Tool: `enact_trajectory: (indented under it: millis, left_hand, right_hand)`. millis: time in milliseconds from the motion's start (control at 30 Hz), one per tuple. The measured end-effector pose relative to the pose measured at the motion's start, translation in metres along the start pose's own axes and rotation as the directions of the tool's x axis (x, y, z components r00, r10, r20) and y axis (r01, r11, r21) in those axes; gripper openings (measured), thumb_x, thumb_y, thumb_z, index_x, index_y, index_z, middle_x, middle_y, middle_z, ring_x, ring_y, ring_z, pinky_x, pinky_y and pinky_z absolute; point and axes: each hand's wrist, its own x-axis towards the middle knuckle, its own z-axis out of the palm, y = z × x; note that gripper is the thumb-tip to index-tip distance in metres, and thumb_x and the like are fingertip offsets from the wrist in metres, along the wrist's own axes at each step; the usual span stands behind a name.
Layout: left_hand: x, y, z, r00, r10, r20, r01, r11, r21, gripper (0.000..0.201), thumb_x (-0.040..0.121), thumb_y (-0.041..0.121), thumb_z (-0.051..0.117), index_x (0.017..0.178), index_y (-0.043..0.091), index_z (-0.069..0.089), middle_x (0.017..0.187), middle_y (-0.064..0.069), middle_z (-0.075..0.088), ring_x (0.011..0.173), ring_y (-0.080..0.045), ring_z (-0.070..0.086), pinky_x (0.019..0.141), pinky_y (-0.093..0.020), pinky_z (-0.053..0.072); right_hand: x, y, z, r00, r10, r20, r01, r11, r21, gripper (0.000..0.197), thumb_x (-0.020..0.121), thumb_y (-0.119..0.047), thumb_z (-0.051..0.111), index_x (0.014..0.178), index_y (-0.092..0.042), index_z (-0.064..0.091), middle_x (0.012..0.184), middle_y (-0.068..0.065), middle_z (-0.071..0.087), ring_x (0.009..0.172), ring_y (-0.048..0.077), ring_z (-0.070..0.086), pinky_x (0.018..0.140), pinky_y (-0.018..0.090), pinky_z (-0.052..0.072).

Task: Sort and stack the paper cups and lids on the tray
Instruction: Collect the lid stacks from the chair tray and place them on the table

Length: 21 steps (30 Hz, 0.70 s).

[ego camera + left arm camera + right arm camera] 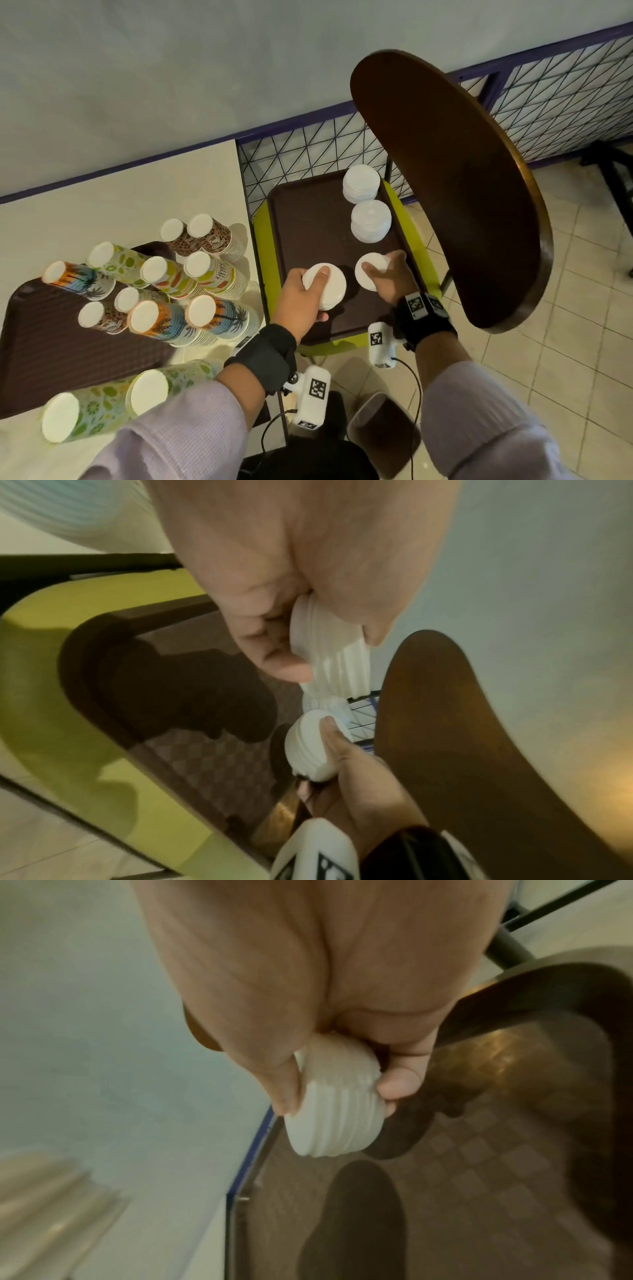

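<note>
My left hand (301, 294) grips a lid stack (325, 286), thumb (322, 272) on top, other fingers curled under the near edge. The left wrist view shows the same: fingers (274, 658) pinch the stack's (337, 656) ribbed side. Stack's flat face is up in the head view, slightly tilted, its axis roughly vertical. My right hand (390, 277) grips a second, smaller stack (370, 275), fingers wrapped round its rim. In the right wrist view the thumb (284, 1091) and a finger clamp its ribbed side (335, 1118); the stack leans, flat face turned towards my left. Both stacks are over the near half of the brown tray (308, 222), side by side, apart. Touching the tray or not: cannot tell.

Two more lid piles (361, 183) (371, 221) stand flat at the tray's far right edge, one behind the other, close together. That tray sits on a lime-green chair seat (262, 240); the dark curved chair back (462, 192) rises on the right.

To the left, a pale table (120, 192) carries another brown tray (51, 342) with upside-down cup stacks (164, 318), bases up, about ten, printed with palms, citrus, leopard. Two citrus cup stacks (102, 404) lie on their sides at the near edge, long axis left-right, bases towards me.

Behind: grey wall (205, 68), purple-framed wire grid (308, 147). Tiled floor (548, 359) on the right. Black wrist straps with tagged white cameras (313, 390) on both wrists; lilac sleeves (178, 438).
</note>
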Motion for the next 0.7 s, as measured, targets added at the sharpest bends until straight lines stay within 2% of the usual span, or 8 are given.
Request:
enact_trajectory:
  millis: [100,167,233,333,400,533,633,700]
  left_hand:
    - [-0.027,0.015,-0.025,0.997,0.076,0.027,-0.076,0.997,0.022,0.029,0.102,0.042,0.059,0.120,0.019,0.055,0.116,-0.004,0.061,0.088,-0.018,0.066,0.055,-0.029,0.057]
    - [-0.050,0.025,-0.049,0.991,0.128,0.049,-0.130,0.991,0.039,0.026,0.102,0.041,0.059,0.122,0.025,0.056,0.116,-0.001,0.062,0.083,-0.013,0.066,0.054,-0.028,0.056]
    - [-0.072,0.034,-0.079,0.980,0.189,0.055,-0.190,0.981,0.024,0.021,0.102,0.039,0.060,0.122,0.032,0.059,0.113,0.000,0.063,0.076,-0.009,0.067,0.053,-0.030,0.055]
    - [-0.104,0.044,-0.130,0.961,0.272,0.055,-0.273,0.962,0.006,0.022,0.102,0.037,0.061,0.124,0.037,0.064,0.110,-0.001,0.064,0.072,-0.012,0.066,0.051,-0.034,0.053]
    - [-0.126,0.048,-0.166,0.954,0.296,0.037,-0.296,0.955,-0.004,0.023,0.100,0.038,0.062,0.122,0.034,0.067,0.106,0.001,0.066,0.068,-0.014,0.063,0.049,-0.033,0.051]
    - [-0.163,0.039,-0.242,0.956,0.289,-0.055,-0.293,0.951,-0.098,0.032,0.094,0.046,0.069,0.122,0.031,0.070,0.096,-0.004,0.070,0.067,-0.020,0.062,0.045,-0.031,0.046]
    - [-0.183,0.016,-0.305,0.950,0.261,-0.173,-0.289,0.943,-0.164,0.028,0.095,0.042,0.070,0.118,0.027,0.073,0.087,-0.007,0.069,0.062,-0.021,0.058,0.044,-0.031,0.043]
    - [-0.194,-0.005,-0.350,0.938,0.227,-0.261,-0.278,0.944,-0.179,0.026,0.096,0.035,0.064,0.115,0.020,0.075,0.079,-0.009,0.067,0.057,-0.020,0.055,0.043,-0.030,0.042]
  right_hand:
    - [-0.044,-0.013,-0.007,0.991,-0.122,-0.045,0.124,0.991,0.041,0.057,0.097,-0.033,0.065,0.144,-0.014,0.039,0.136,0.011,0.054,0.120,0.030,0.054,0.091,0.030,0.037]
    - [-0.082,-0.029,-0.011,0.975,-0.215,-0.048,0.217,0.975,0.048,0.049,0.100,-0.033,0.058,0.145,-0.022,0.042,0.135,0.004,0.054,0.116,0.021,0.051,0.091,0.029,0.037]
    - [-0.122,-0.047,-0.014,0.948,-0.318,-0.031,0.319,0.945,0.074,0.037,0.102,-0.032,0.052,0.138,-0.028,0.049,0.128,-0.002,0.056,0.110,0.014,0.051,0.081,0.025,0.043]
    - [-0.174,-0.076,-0.005,0.892,-0.450,0.034,0.443,0.888,0.123,0.028,0.104,-0.035,0.050,0.131,-0.033,0.051,0.117,-0.013,0.056,0.100,0.001,0.055,0.068,0.009,0.042]
    - [-0.202,-0.097,0.007,0.840,-0.533,0.096,0.518,0.843,0.144,0.026,0.103,-0.038,0.049,0.129,-0.034,0.052,0.115,-0.020,0.058,0.103,-0.005,0.056,0.069,0.007,0.046]
    - [-0.253,-0.145,0.044,0.711,-0.671,0.208,0.634,0.741,0.224,0.028,0.103,-0.035,0.051,0.130,-0.028,0.055,0.110,-0.017,0.065,0.102,0.001,0.062,0.077,0.009,0.047]
    - [-0.284,-0.183,0.083,0.600,-0.743,0.295,0.698,0.667,0.260,0.030,0.101,-0.037,0.053,0.130,-0.028,0.054,0.115,-0.017,0.064,0.108,0.002,0.062,0.082,0.009,0.046]
    - [-0.300,-0.204,0.119,0.551,-0.753,0.360,0.720,0.647,0.250,0.030,0.100,-0.041,0.055,0.129,-0.032,0.054,0.116,-0.019,0.064,0.110,0.002,0.060,0.085,0.010,0.046]
